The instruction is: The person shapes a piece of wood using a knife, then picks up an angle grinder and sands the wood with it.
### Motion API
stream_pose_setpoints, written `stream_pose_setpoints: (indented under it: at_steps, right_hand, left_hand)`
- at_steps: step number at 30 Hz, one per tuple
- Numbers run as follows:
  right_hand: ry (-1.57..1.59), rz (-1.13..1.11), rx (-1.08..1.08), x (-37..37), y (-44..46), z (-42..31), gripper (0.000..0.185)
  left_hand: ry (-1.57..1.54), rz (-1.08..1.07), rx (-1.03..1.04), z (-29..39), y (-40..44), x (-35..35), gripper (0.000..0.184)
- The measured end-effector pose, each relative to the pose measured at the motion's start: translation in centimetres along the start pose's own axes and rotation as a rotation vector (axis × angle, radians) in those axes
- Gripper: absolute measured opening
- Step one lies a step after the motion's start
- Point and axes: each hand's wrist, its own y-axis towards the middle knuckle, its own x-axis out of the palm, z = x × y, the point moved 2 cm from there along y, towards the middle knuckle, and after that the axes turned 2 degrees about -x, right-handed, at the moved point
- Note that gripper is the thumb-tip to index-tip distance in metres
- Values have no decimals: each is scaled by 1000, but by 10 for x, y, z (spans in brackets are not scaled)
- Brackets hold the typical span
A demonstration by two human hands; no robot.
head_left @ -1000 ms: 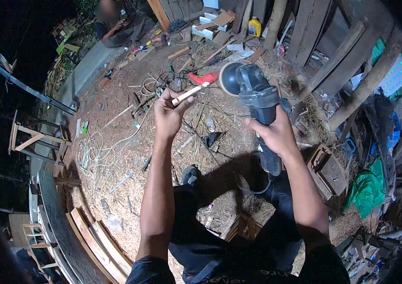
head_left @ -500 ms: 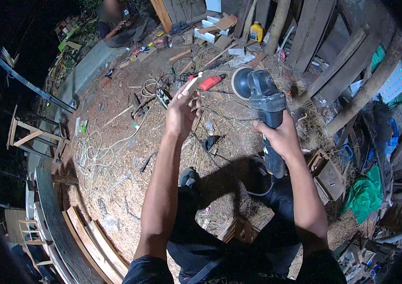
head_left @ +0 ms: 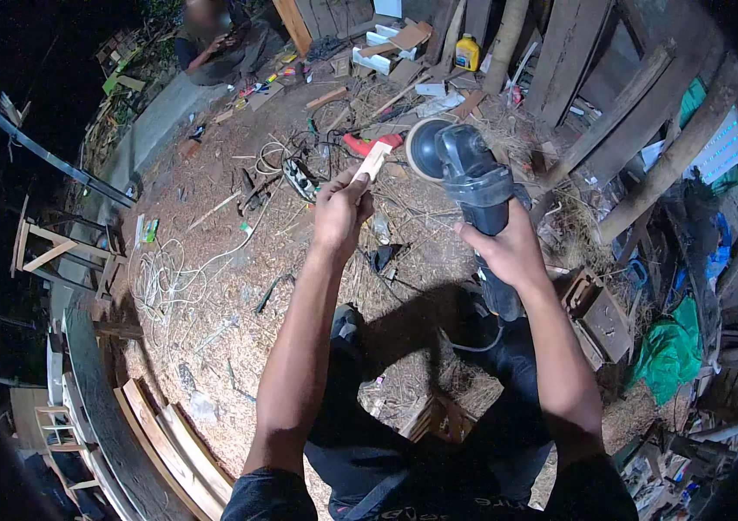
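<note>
Pinched between the thumb and fingers of my left hand is a small pale piece of wood with a notched far end. My right hand wraps round the body of a black angle grinder. A round sanding disc on the grinder's head faces left toward the wood, with a small gap between them. Whether the disc is spinning I cannot tell. The grinder's cord hangs from its lower end near my knee.
A red power tool lies on the shaving-covered ground beyond my hands. Coiled pale cable is at left, long planks at lower left. A wooden box and green plastic sheet lie right. Another person sits at the back.
The piece of wood has turned so its broader face shows, and my left fingers have closed more around it. The grinder has shifted slightly left, its disc nearer the wood.
</note>
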Motion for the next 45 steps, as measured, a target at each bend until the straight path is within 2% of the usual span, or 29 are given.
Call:
stream_pose_setpoints:
  at_steps: [6,9,12,18,21,24,30,33,36,39,45]
  right_hand:
    - [-75,27,-70,5,1,3,46]
    - [-93,6,9,5,1,7,46]
    - [14,-5,105,5,2,6,47]
    - [-86,34,-86,7,-1,2,48]
    - [-128,13,-24,9,0,2,48]
    - [-69,29,-2,7,0,-6,47]
    - [-70,32,-129,11,-1,-1,47]
    - [-77,5,6,9,1,0,47]
    - [-39,-10,51,6,0,-10,47]
    - [-50,4,-68,9,1,1,47]
    - [-70,-10,-42,10,1,-4,48]
  left_hand:
    - [133,-44,25,-2,-4,9,24]
    - [137,-28,36,-2,-7,8,24]
    - [79,-12,33,2,-10,6,26]
    - [-1,-23,11,4,-10,14,27]
    - [-53,-72,-30,7,-7,6,28]
    - [-120,-117,-50,8,-8,0,38]
    - [-176,-122,-99,6,-8,3,43]
    - [-214,-128,-112,6,-6,-3,42]
    - [-204,-89,-134,7,-8,-3,41]
    - [-228,-145,-129,2,-3,-4,40]
    - [-250,-110,-144,5,-3,-9,37]
